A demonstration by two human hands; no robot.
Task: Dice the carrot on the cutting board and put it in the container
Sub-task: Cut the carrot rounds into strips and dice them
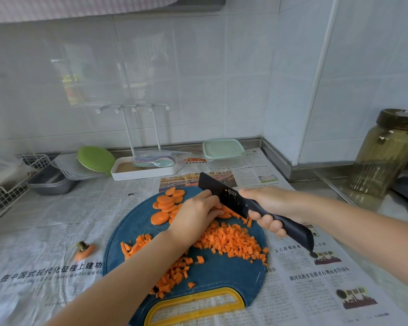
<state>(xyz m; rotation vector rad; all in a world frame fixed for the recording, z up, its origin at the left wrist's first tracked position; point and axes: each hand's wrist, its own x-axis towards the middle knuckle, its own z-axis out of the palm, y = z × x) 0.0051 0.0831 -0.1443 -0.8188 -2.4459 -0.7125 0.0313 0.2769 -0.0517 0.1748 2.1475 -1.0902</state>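
The right hand (269, 208) is closed firmly round the handle of the knife (222, 192). The left hand (196, 212) curls its fingers down on the near end of the carrot slices (166, 203), just beside the blade. I think this is to keep them steady and the fingertips away from the edge.

A newspaper (57, 231) covers the counter, probably to catch loose bits. The round cutting board (222, 274) lies on it, handle at 6 o'clock toward the person.

The container (223, 161) stands beyond the board at 1 o'clock, against the wall. Its lid (223, 147) is on, so it must be opened first.

The diced carrot (231, 241) spreads from the centre of the board to 3 o'clock, with more toward 7 o'clock. Some cubes are very near the rim at 4 o'clock and could roll off. The bare part at 5 o'clock gives room to sweep them together.

The carrot top (84, 250) lies off the board at 9 o'clock.
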